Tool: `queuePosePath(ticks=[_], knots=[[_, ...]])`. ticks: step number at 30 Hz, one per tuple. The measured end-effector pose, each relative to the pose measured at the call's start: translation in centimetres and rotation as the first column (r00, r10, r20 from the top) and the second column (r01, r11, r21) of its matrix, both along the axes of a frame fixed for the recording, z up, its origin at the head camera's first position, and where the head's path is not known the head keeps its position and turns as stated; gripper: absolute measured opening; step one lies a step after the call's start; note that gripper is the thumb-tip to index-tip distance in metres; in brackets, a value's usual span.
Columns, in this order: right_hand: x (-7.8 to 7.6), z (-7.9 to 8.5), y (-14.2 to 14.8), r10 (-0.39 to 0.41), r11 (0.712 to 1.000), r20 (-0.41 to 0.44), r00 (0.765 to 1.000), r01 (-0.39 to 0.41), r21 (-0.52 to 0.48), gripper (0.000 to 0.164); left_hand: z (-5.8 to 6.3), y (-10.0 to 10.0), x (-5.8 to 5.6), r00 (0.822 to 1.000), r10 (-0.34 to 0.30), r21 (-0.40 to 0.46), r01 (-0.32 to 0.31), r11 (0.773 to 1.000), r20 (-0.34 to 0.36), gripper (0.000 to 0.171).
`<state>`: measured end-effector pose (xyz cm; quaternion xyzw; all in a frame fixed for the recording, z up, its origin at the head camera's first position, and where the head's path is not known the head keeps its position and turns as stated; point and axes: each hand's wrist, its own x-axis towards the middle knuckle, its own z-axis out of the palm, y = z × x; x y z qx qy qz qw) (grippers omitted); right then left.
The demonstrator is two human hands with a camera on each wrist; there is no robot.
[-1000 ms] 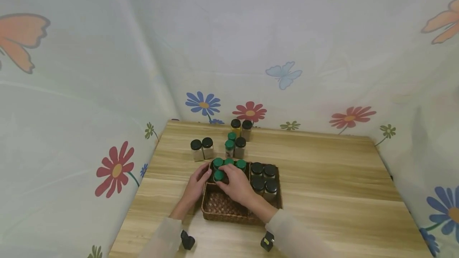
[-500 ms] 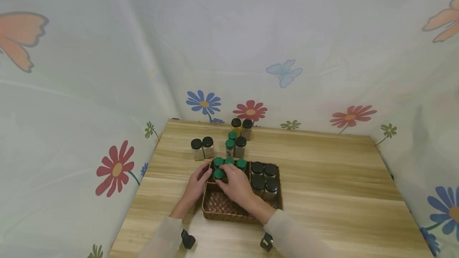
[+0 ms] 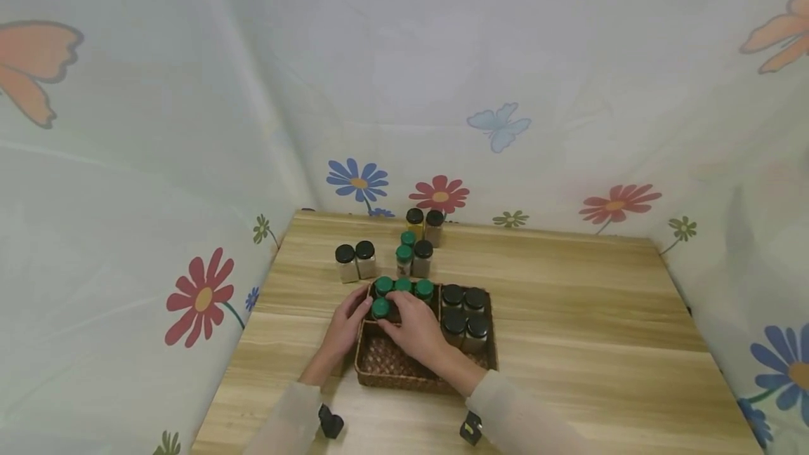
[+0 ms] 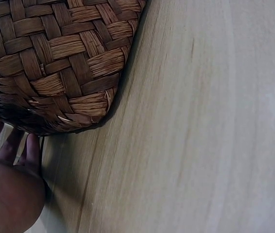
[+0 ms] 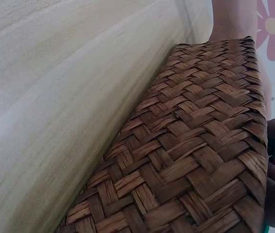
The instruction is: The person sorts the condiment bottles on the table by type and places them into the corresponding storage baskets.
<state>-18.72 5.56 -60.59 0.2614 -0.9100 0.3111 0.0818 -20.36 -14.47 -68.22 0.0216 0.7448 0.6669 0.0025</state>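
A brown woven basket (image 3: 407, 383) with compartments stands on the wooden table. My left hand (image 3: 344, 325) holds its left wall, thumb near the rim; in the left wrist view the fingers (image 4: 32, 150) lie along the basket's lower edge. My right hand (image 3: 413, 325) reaches over the basket and grips a green-lidded spice jar (image 3: 380, 308) between thumb and fingers, in the back left compartment. Behind it stands a row of green-lidded jars (image 3: 424, 290). From the right wrist, the woven wall (image 5: 191, 145) hides most of the jars.
Several black-lidded jars (image 3: 454, 324) fill part of the basket's right side. On the table behind are two black-lidded jars (image 3: 365, 262) at left and a cluster of green- and black-lidded jars (image 3: 422, 260). A flower-printed curtain (image 3: 404, 90) surrounds the table (image 3: 569, 314).
The green-lidded jar in my right hand has shifted slightly left, toward my left thumb. The left hand and the basket stay in place.
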Motion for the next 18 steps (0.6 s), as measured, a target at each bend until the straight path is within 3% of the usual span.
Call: queuePosePath(ticks=[10,14,18], knots=[[-0.4,2.7,2.0,0.097,0.994,0.019,0.995,-0.096,-0.061,0.043,-0.1,0.0,0.1,1.000,0.002,-0.002,-0.002,1.000,0.001,0.055],[-1.7,4.5,3.7,0.153,0.984,0.042,0.987,-0.148,-0.102,0.037,-0.1,0.0,0.1,1.000,0.007,0.004,-0.007,1.000,0.009,0.056],[-3.9,6.3,5.6,0.111,0.986,0.076,0.991,-0.100,-0.131,0.030,-0.3,0.0,0.0,1.000,0.002,0.007,-0.002,1.000,0.002,0.057]])
